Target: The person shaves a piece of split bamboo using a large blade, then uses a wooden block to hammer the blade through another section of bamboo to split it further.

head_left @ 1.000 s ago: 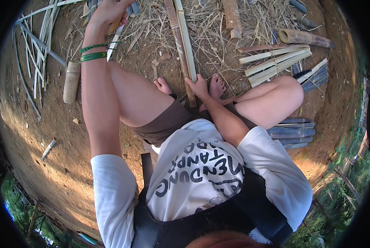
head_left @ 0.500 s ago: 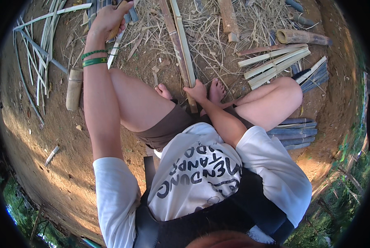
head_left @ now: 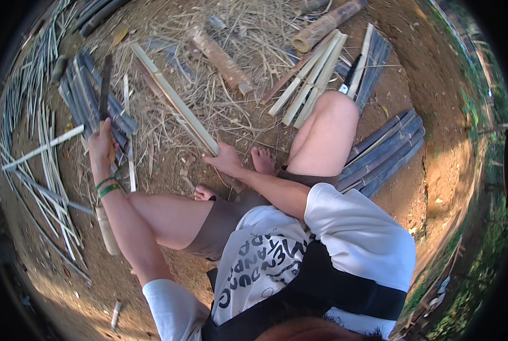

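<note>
I sit on bare earth with my legs folded. My left hand point(head_left: 100, 146), with green bands at the wrist, is shut on the handle of a long dark blade point(head_left: 105, 85) that points up and away from me. My right hand point(head_left: 226, 161) grips the near end of a long pale split bamboo slat point(head_left: 174, 103), which lies slanting up and to the left over dry straw. That hand rests on the ground just beside my bare foot point(head_left: 262, 160). The blade is held well to the left of the slat and does not touch it.
Dark bamboo slats lie in bundles at the left point(head_left: 83, 96) and at the right beside my knee point(head_left: 387, 150). Pale split pieces point(head_left: 310, 79) and a bamboo tube point(head_left: 327, 24) lie ahead. Thin strips point(head_left: 38, 170) are scattered at the far left.
The view has swung, so the ground ahead shows more. My left hand with the blade has come down and out to the left. My right hand keeps hold of the slat.
</note>
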`<action>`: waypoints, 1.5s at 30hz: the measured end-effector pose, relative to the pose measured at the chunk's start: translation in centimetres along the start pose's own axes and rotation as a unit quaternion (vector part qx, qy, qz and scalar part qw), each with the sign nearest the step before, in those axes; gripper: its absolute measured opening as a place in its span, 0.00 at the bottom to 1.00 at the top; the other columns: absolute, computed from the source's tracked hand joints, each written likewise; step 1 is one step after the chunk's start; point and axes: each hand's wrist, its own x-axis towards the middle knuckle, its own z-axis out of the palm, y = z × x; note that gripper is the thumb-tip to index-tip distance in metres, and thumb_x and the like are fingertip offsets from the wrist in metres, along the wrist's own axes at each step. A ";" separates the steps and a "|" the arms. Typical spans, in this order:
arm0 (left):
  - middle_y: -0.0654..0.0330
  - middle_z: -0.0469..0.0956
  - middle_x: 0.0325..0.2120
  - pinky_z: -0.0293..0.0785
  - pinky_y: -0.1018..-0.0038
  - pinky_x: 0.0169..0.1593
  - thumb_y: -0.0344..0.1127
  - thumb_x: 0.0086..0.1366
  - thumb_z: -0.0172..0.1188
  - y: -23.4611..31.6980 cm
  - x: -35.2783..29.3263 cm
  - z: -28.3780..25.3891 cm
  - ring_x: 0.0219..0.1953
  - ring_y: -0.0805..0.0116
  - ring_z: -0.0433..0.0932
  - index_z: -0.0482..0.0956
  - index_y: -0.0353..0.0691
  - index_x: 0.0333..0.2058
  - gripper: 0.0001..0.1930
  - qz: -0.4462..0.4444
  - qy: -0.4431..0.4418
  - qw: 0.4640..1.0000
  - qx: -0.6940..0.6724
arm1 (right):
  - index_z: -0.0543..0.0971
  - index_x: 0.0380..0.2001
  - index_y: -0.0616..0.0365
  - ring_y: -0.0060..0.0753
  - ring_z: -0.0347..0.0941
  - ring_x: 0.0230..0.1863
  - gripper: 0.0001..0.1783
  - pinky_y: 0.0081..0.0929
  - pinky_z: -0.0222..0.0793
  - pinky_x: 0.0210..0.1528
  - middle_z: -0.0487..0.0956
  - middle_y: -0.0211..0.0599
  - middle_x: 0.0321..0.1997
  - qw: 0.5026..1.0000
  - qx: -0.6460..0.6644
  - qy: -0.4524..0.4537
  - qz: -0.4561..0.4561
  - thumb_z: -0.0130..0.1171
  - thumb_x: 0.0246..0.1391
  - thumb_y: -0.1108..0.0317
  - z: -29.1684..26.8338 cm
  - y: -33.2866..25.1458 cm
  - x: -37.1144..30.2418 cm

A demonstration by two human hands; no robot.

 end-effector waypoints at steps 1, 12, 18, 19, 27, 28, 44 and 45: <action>0.63 0.72 0.16 0.69 0.74 0.18 0.54 0.69 0.65 0.4 0.1 0.4 0.15 0.72 0.73 0.79 0.36 0.35 0.23 0.001 0.008 1.000 -0.005 | 0.82 0.44 0.67 0.53 0.85 0.40 0.36 0.44 0.79 0.47 0.85 0.55 0.37 0.999 0.045 0.009 -0.017 0.76 0.40 0.47 -0.9 -1.8 1.1; 0.65 0.71 0.17 0.70 0.76 0.18 0.53 0.69 0.66 1.6 1.0 2.1 0.16 0.72 0.72 0.79 0.38 0.36 0.21 0.009 0.008 0.998 -0.058 | 0.84 0.50 0.56 0.44 0.85 0.36 0.28 0.40 0.81 0.43 0.86 0.45 0.34 0.903 -0.331 0.222 -0.164 0.73 0.47 0.54 -39.2 -19.3 15.8; 0.65 0.71 0.16 0.68 0.77 0.17 0.53 0.70 0.66 0.9 0.2 1.9 0.15 0.74 0.72 0.78 0.39 0.37 0.20 -0.007 -0.021 0.999 -0.050 | 0.82 0.48 0.57 0.53 0.82 0.45 0.29 0.49 0.75 0.53 0.84 0.51 0.43 0.729 -0.589 0.178 -0.300 0.71 0.46 0.52 -61.5 -16.6 10.4; 0.65 0.71 0.16 0.68 0.78 0.18 0.53 0.70 0.66 0.9 0.3 1.8 0.15 0.75 0.72 0.78 0.39 0.37 0.20 -0.005 -0.025 0.998 -0.050 | 0.81 0.48 0.61 0.52 0.84 0.36 0.27 0.45 0.79 0.43 0.85 0.50 0.39 0.673 -0.597 0.176 -0.401 0.70 0.50 0.55 -63.7 -14.9 9.5; 0.67 0.71 0.16 0.68 0.80 0.19 0.54 0.70 0.65 -0.9 0.6 0.5 0.16 0.77 0.72 0.80 0.38 0.42 0.22 -0.035 0.012 0.999 0.014 | 0.69 0.43 0.55 0.58 0.80 0.41 0.31 0.51 0.77 0.42 0.80 0.47 0.38 0.692 -0.711 -0.020 -0.124 0.77 0.41 0.59 -69.4 -8.2 -1.5; 0.67 0.71 0.16 0.67 0.79 0.19 0.54 0.70 0.65 -1.4 0.8 0.3 0.16 0.78 0.72 0.80 0.37 0.41 0.22 -0.045 0.014 0.999 0.012 | 0.68 0.44 0.54 0.57 0.80 0.42 0.32 0.50 0.77 0.43 0.79 0.47 0.40 0.678 -0.725 -0.040 -0.116 0.77 0.41 0.59 -69.7 -7.8 -1.4; 0.65 0.71 0.16 0.68 0.77 0.18 0.56 0.69 0.65 -2.8 1.4 1.2 0.15 0.74 0.73 0.80 0.34 0.35 0.25 -0.080 0.047 0.992 0.087 | 0.70 0.64 0.46 0.44 0.69 0.66 0.41 0.54 0.59 0.73 0.75 0.41 0.59 0.457 -0.811 -0.126 -0.341 0.73 0.45 0.59 -68.8 -8.3 22.7; 0.65 0.70 0.16 0.67 0.77 0.18 0.56 0.69 0.65 -2.5 1.3 1.3 0.15 0.74 0.72 0.80 0.34 0.35 0.25 -0.081 0.046 0.992 0.091 | 0.75 0.61 0.42 0.45 0.69 0.68 0.37 0.59 0.55 0.74 0.76 0.43 0.61 0.440 -0.803 -0.092 -0.392 0.72 0.44 0.57 -68.8 -8.5 23.4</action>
